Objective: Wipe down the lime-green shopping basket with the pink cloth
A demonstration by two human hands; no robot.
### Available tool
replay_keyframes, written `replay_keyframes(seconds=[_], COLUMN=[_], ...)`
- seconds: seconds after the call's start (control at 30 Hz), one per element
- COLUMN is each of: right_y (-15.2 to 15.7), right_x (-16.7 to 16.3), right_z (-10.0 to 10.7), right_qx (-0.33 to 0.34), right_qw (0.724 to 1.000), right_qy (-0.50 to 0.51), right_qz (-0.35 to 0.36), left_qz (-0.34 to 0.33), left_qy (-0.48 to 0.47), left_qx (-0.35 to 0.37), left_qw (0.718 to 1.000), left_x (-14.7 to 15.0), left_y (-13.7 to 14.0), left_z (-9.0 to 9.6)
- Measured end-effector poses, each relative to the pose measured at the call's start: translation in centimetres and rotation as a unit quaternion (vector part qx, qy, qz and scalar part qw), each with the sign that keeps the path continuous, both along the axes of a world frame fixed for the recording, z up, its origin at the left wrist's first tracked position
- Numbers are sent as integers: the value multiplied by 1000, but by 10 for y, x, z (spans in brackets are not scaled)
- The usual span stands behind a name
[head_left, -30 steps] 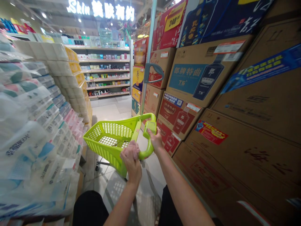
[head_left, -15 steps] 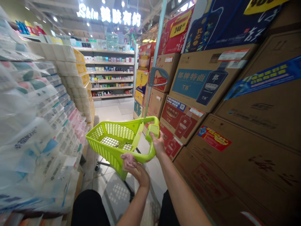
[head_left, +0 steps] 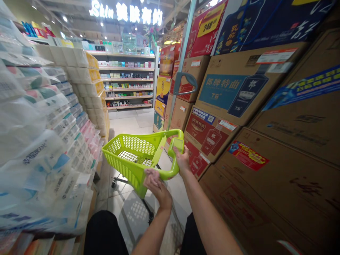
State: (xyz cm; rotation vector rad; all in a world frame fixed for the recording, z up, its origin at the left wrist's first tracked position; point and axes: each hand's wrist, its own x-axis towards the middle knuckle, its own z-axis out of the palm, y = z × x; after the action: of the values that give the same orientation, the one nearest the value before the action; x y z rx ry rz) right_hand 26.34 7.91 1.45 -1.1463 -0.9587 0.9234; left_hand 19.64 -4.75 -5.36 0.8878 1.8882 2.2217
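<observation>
A lime-green shopping cart [head_left: 127, 168] with a perforated basket stands in front of me on the tiled floor. My right hand [head_left: 182, 158] is wrapped round the cart's handle, beside the small panel [head_left: 176, 145] at its middle. In my left hand [head_left: 156, 186] is a crumpled pink cloth [head_left: 152, 176], pressed against the cart's rim near the handle's left end. The cart's basket holds nothing that I can see. A pole [head_left: 182, 60] with a grey-blue grip [head_left: 190, 85] rises behind the handle; its lower end is hidden.
Stacked cartons [head_left: 220, 88] form a wall close on my right. Plastic-wrapped tissue packs [head_left: 47, 159] are piled along the left, with paper rolls [head_left: 79, 71] behind them. Straight ahead, shelves [head_left: 127, 79] of small boxes stand beyond the tiled aisle [head_left: 130, 120].
The cart, both hands and the surroundings sit slightly farther right in view. My left hand with the cloth has shifted slightly along the rim; my right hand keeps hold of the handle.
</observation>
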Motion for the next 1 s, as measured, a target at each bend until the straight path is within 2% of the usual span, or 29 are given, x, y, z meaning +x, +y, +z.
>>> replay_keyframes(seconds=[0.1,0.27,0.33,0.4,0.47,0.57,0.63,0.7,0.77,0.87,0.93,1.0], right_y=[1,-2,-2,-1,-1,-3,-6,-8,-9,-8,-6,-3], right_x=[1,0,0,2,4,7,7,6,6,9,14,20], right_z=[0,-2,-1,1,3,5,7,8,8,5,3,3], right_qx=[-4,-22,-26,-36,-47,-43,-35,-29,-34,-64,-76,-83], right_qw=[1000,999,998,998,998,999,999,999,999,996,993,989], right_qy=[-10,-40,-40,-35,-26,4,24,24,6,-40,-71,-106], right_qz=[-4,-28,-33,-29,-17,6,11,-5,-34,-57,-59,-62], left_qz=[-27,45,26,-15,-51,-87,-108,-108,-79,-40,-27,-12], left_qy=[95,86,143,248,368,494,507,477,432,347,276,215], left_qx=[15,-14,-13,-7,-2,-12,-43,-64,-33,47,49,29], left_qw=[995,995,989,969,929,865,854,870,898,936,960,976], left_x=[6,-7,2,15,22,12,-1,-8,-8,-1,-3,-13], left_y=[-4,1,-3,-11,-15,-9,1,8,9,2,-1,3], left_z=[1,30,33,30,31,51,71,81,70,24,-6,-23])
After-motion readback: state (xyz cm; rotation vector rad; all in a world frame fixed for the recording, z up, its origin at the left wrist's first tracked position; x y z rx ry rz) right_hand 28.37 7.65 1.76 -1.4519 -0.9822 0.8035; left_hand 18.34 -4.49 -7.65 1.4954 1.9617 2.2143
